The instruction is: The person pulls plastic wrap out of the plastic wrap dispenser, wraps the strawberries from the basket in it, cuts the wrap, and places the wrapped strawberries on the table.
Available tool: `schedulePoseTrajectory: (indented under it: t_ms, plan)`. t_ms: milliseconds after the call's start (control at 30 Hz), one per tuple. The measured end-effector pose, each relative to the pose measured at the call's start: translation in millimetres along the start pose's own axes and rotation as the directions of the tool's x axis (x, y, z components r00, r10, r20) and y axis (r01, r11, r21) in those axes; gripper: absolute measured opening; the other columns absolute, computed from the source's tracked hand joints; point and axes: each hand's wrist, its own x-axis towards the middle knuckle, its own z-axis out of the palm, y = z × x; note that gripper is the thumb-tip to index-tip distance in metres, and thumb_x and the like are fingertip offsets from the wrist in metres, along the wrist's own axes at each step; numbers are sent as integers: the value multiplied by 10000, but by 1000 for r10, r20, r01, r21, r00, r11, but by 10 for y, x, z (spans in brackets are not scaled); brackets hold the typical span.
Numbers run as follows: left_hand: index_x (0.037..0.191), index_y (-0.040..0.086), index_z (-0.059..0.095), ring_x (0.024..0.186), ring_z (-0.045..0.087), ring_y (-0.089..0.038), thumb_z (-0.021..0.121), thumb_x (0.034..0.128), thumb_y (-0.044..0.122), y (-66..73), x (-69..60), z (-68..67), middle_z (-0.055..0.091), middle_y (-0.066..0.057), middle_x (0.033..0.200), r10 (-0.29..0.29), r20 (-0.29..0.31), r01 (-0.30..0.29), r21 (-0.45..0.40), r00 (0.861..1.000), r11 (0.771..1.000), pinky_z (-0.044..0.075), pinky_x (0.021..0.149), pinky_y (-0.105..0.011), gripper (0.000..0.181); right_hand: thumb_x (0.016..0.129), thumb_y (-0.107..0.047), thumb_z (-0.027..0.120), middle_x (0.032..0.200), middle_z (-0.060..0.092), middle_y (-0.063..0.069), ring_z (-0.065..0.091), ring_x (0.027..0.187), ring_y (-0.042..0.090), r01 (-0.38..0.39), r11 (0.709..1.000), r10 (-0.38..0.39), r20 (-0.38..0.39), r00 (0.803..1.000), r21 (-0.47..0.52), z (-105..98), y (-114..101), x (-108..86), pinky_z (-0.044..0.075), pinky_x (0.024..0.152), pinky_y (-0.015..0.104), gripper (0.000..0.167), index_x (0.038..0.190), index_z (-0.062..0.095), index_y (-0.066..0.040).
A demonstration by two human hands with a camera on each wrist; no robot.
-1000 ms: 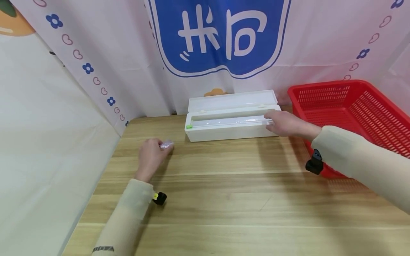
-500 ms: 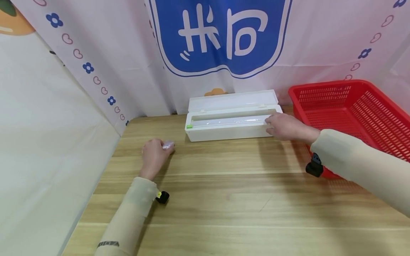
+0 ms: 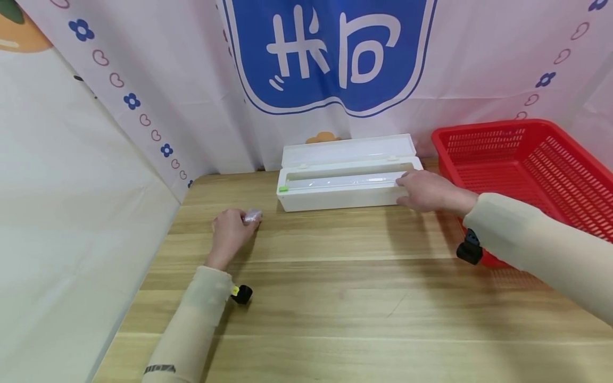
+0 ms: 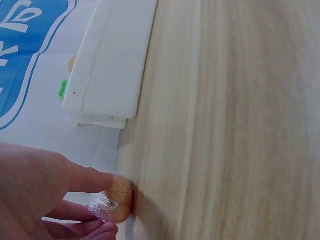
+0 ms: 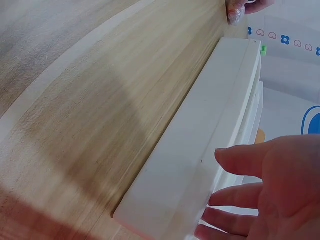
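A small rounded thing wrapped in clear film (image 4: 117,200), orange-brown in the left wrist view, is pinched between the thumb and fingers of my left hand (image 3: 229,231). It is just above or on the table, left of the white cling film dispenser (image 3: 330,200). The dispenser's lid (image 3: 349,151) stands raised at the back, and a film roll (image 3: 345,181) lies inside. At the dispenser's right end is my right hand (image 3: 423,190), thumb extended in front and fingers reaching over the edge. Whether these fingers touch the roll cannot be told.
A red plastic basket (image 3: 498,181) stands on the right, under and beside my right forearm. A green clip (image 3: 283,189) sits at the dispenser's left end. Behind the wooden table (image 3: 335,298) hangs a white curtain (image 3: 191,106) with a blue print.
My left hand has moved slightly right with the film-wrapped thing. My right hand has shifted a little right and toward me at the dispenser's end.
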Motion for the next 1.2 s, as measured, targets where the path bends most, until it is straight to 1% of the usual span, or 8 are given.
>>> schedulePoseTrajectory:
  t_ms: [100,333,567,767,867,1000,1133,1200]
  plan:
    - [1075,-40,702,947,629,-365,640,945,374,-8,9,-13,712,-233,1046,-12,19,13,-25,1000,1000,403,988,-552,439,900,-210,695,1309,595,273,604,1096,369,-1,1000,1,2,1000,1,6,2,15,519,971,555,516,1337,571,34]
    - [1214,-67,633,1009,624,-367,660,934,373,-26,-8,-19,672,-261,1164,-48,40,51,-85,998,995,530,834,-461,522,892,-232,713,1306,602,267,614,1067,350,-12,1000,12,10,1000,2,6,1,21,530,963,549,536,1338,572,28]
    - [1218,-57,629,999,622,-334,672,924,378,-7,1,-17,668,-242,1171,-59,51,64,-111,997,992,539,825,-433,526,880,-238,723,1311,605,254,614,1071,346,-35,999,35,7,999,13,7,4,4,525,974,557,547,1340,574,17]
    - [1276,-66,590,1045,627,-358,655,936,360,-18,14,-57,649,-259,1205,-68,62,76,-132,996,988,548,871,-466,549,876,-245,727,1325,594,254,611,1101,360,-32,999,32,6,999,14,-4,29,-4,522,988,557,579,1360,553,21]
    - [1294,-67,575,1013,641,-359,629,951,344,-23,36,-118,645,-261,1194,-54,50,61,-146,997,987,558,864,-470,538,871,-237,729,1344,578,260,594,1152,382,-37,998,37,6,999,40,-14,54,-7,507,1005,568,601,1372,534,29]
    - [1299,-54,575,996,638,-358,596,969,347,-40,79,-245,646,-252,1172,-14,9,15,-140,1000,990,558,846,-472,519,877,-231,716,1347,568,276,570,1190,413,-28,995,29,-7,1000,92,-29,105,-16,492,1012,588,593,1373,526,34]
    - [1313,-33,568,1073,597,-377,569,985,348,-38,123,-440,630,-249,1195,33,-39,-38,-127,999,991,530,904,-509,503,903,-232,690,1341,577,276,573,1190,414,9,993,-3,-54,999,120,-102,186,-44,489,1004,591,561,1374,530,27]
    - [1318,-31,565,1088,583,-388,565,990,344,-43,151,-563,621,-258,1209,63,-66,-70,-111,996,991,516,927,-529,498,910,-245,687,1338,583,268,589,1158,399,2,992,7,-68,998,129,-171,233,-67,517,966,572,559,1383,529,7]
